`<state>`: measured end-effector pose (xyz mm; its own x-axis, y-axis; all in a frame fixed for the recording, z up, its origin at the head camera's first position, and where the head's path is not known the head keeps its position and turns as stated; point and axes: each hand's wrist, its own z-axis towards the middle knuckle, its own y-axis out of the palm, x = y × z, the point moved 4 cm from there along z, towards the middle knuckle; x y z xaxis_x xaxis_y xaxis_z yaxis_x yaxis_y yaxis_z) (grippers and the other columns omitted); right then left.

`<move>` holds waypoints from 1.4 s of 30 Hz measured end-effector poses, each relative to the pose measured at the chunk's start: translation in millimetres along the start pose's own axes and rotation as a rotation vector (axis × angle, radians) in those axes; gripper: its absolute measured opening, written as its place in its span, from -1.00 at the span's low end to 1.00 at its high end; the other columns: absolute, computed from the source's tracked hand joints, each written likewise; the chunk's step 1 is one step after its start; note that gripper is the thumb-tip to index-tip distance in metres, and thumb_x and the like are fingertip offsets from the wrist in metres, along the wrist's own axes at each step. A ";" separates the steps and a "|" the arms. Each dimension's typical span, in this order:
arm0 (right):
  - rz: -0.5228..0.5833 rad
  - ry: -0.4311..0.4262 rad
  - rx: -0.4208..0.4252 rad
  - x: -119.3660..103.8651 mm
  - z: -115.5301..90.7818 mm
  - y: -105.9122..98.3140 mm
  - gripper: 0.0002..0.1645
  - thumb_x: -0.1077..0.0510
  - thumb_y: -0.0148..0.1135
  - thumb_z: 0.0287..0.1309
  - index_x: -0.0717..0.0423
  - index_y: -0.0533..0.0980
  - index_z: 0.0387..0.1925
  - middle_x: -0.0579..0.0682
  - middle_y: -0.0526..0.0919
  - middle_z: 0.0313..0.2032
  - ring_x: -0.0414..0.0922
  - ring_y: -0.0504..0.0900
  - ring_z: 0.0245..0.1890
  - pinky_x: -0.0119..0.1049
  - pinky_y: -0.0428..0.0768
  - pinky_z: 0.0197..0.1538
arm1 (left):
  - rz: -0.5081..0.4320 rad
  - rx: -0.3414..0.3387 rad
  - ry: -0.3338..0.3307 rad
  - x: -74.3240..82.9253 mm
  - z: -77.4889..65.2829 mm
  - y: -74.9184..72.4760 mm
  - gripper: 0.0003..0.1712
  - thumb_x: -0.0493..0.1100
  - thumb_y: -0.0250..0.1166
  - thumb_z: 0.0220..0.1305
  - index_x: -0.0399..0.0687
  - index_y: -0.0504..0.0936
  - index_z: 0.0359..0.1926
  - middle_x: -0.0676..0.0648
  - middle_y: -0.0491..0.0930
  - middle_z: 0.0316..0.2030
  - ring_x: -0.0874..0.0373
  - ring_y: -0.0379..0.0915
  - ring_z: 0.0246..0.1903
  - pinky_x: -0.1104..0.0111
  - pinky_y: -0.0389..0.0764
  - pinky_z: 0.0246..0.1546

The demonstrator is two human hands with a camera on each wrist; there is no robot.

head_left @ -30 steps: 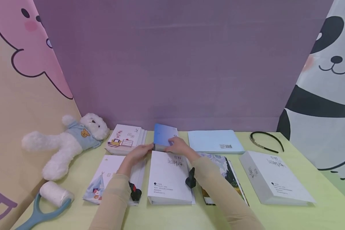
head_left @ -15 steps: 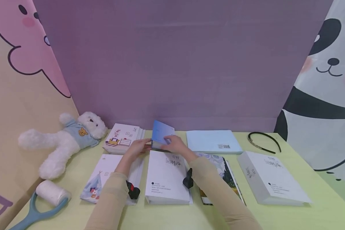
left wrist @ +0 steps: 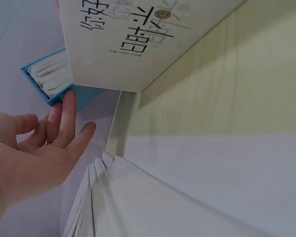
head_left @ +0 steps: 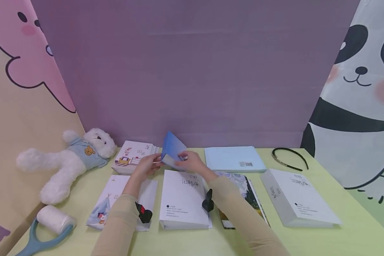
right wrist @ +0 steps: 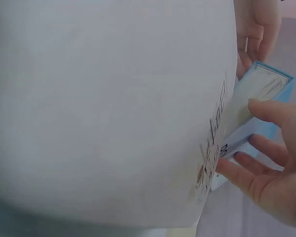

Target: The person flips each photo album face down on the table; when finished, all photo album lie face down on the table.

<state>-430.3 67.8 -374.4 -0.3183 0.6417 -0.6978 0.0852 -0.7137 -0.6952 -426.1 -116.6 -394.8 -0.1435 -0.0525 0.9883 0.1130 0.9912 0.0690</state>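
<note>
Both hands are at a thick blue book, lifted on a slant at the back of the table. In the right wrist view its pages face up, between blue covers. My right hand pinches it, thumb on the page edge and fingers against the cover. My left hand is at the book's left side; in the left wrist view its fingertips touch the blue corner and its thumb side stays apart. A thick white book with black characters lies just in front, blocking part of the blue book in both wrist views.
White picture books and another illustrated one lie left. To the right are a pale blue book, a landscape-covered book, a white book and a black headband. A plush bear and lint roller are far left.
The blue book has turned and tilted up, its page edge now slanting toward the front. Both hands have shifted slightly left with it. The head view has also moved a little.
</note>
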 end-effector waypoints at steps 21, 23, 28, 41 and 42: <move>0.307 0.059 0.026 -17.8 -7.3 -0.8 -0.19 -0.20 0.11 0.23 0.18 0.19 0.35 0.19 0.40 0.21 0.08 0.52 0.08 -0.09 0.65 -0.09 | -0.068 -0.174 0.075 5.1 -8.7 16.5 -0.49 -0.09 -0.22 0.52 -0.01 0.11 0.42 -0.21 0.11 0.39 -0.20 0.15 0.32 -0.02 0.29 0.26; 0.325 0.068 0.044 -17.6 -7.8 -2.8 -0.17 -0.21 0.11 0.23 0.18 0.17 0.35 0.18 0.38 0.23 0.09 0.49 0.13 -0.09 0.64 -0.07 | -0.045 -0.174 0.079 4.3 -7.4 17.8 -0.50 -0.08 -0.21 0.51 -0.02 0.14 0.41 -0.21 0.13 0.38 -0.18 0.16 0.32 -0.01 0.30 0.26; 0.350 0.083 0.081 -14.3 -7.1 -5.6 -0.19 -0.22 0.11 0.22 0.20 0.22 0.32 0.16 0.39 0.23 0.08 0.48 0.14 -0.10 0.64 -0.06 | 0.005 -0.192 0.098 3.1 -5.3 20.8 -0.48 -0.09 -0.24 0.52 -0.21 0.13 0.39 -0.23 0.12 0.39 -0.16 0.14 0.33 0.02 0.30 0.27; 0.326 -0.028 0.114 -23.8 -7.8 -15.9 -0.27 0.03 0.10 0.30 0.11 0.11 0.40 0.18 0.27 0.31 0.15 0.46 0.18 -0.13 0.62 -0.01 | 0.120 -0.240 0.110 -2.6 0.3 23.9 -0.47 -0.08 -0.17 0.50 -0.18 0.14 0.39 -0.28 0.21 0.34 -0.17 0.20 0.30 0.04 0.27 0.30; 0.322 -0.026 0.105 -23.7 -7.8 -16.6 -0.27 0.03 0.09 0.30 0.12 0.11 0.40 0.18 0.24 0.33 0.15 0.44 0.19 -0.13 0.61 0.00 | 0.126 -0.241 0.110 -2.3 -0.1 24.4 -0.47 -0.08 -0.16 0.50 -0.19 0.15 0.38 -0.28 0.21 0.34 -0.16 0.20 0.31 0.04 0.27 0.29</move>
<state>-416.8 66.5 -347.6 -0.3149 0.3722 -0.8731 0.0879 -0.9045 -0.4173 -422.9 -92.3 -395.4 -0.0072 0.0436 0.9990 0.3556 0.9339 -0.0382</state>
